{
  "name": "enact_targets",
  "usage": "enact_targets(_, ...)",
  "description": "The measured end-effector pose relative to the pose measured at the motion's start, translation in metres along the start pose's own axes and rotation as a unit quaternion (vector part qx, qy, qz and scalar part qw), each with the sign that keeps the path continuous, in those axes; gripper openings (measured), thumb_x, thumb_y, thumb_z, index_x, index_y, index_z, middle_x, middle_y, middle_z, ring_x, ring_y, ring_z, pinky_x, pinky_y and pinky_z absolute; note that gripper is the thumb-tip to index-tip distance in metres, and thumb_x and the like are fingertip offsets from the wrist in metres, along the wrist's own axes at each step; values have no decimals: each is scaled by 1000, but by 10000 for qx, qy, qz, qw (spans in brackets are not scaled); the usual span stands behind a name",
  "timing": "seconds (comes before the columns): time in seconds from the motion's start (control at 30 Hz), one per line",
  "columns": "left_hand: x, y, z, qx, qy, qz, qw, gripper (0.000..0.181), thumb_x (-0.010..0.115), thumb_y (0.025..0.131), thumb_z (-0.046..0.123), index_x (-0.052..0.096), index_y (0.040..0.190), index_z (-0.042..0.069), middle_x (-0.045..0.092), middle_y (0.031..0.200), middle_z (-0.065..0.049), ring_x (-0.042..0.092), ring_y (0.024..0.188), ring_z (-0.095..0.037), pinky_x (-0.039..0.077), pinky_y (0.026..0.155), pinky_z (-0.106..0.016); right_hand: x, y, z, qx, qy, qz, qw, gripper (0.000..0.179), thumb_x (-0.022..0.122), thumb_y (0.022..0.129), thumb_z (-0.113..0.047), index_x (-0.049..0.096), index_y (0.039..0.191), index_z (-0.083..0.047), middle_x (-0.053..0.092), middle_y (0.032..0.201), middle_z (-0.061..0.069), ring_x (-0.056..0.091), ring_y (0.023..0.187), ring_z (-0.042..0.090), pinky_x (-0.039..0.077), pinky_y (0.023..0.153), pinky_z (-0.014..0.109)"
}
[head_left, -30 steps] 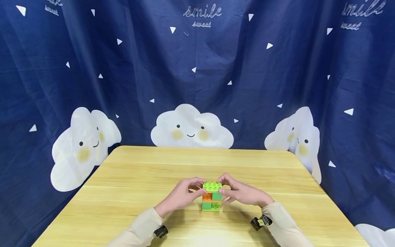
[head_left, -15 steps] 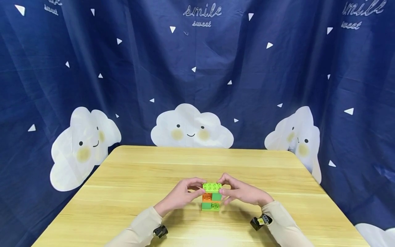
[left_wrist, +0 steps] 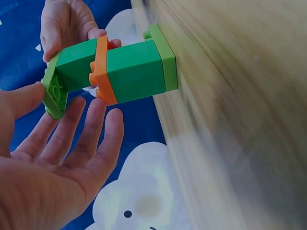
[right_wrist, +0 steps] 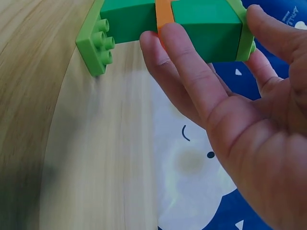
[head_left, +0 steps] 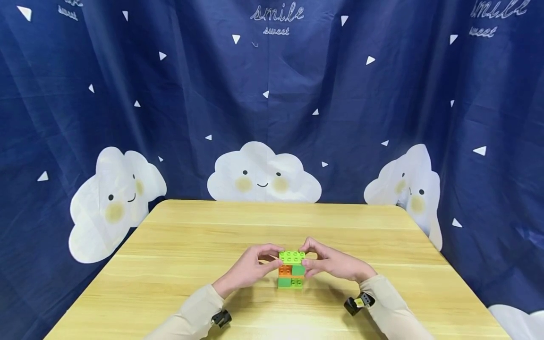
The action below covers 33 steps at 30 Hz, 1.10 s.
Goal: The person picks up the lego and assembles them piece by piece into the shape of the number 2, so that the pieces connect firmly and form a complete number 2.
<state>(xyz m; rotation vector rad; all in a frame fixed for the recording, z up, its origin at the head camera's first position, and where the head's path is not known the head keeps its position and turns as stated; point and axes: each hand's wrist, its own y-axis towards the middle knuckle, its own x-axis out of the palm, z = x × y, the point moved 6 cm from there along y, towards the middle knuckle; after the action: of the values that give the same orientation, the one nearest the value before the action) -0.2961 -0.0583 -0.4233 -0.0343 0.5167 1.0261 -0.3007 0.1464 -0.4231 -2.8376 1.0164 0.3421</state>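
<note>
A small stack of toy building bricks stands upright on the wooden table point(head_left: 221, 226). Its top is a lime green plate point(head_left: 292, 258) with studs. Beneath that sits a green brick point(head_left: 299, 270) on the right half of an orange plate point(head_left: 285, 270). Lower down come another green brick point(left_wrist: 136, 69), on the left, and a lime base plate point(right_wrist: 90, 44). My left hand point(head_left: 250, 267) pinches the top plate's left end between thumb and fingers. At the opposite end, my right hand point(head_left: 333, 264) pinches the same plate, its lower fingers beside the orange plate.
Behind the table hangs a dark blue curtain point(head_left: 272, 118) printed with white clouds and triangles. A black wrist camera point(head_left: 221, 318) sits at the left sleeve, another black camera point(head_left: 357, 304) at the right.
The lower fingers of my right hand have drawn in slightly toward the stack. Both hands keep their pinch on the top plate, and the stack stays in place.
</note>
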Motion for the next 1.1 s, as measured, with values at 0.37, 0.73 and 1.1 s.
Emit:
enact_targets(0.37,-1,-2,-1,-99,-148,-2,9998,37,68,100,19,65,133,3,69,126,-12,68,109,-27,58,81,-25,0,2,1,25,17,52,10000,24,55,107,-20,44,121,-3,48,135,20,67,114,36,55,101,47)
enact_targets(0.73,0,-1,1,-163,-196,22,9997,38,68,100,21,65,134,5,69,125,-11,67,109,-27,60,81,-30,-2,0,1,33,194,52,9998,24,57,106,-17,44,120,-2,46,134,21,65,117,34,55,101,47)
enact_targets(1.1,-1,0,0,-91,-10,38,10000,39,67,101,21,62,137,8,72,122,-8,68,108,-25,58,83,-27,-6,1,1,110,-862,389,9955,28,58,106,-27,48,129,-13,47,139,16,63,117,32,55,98,42)
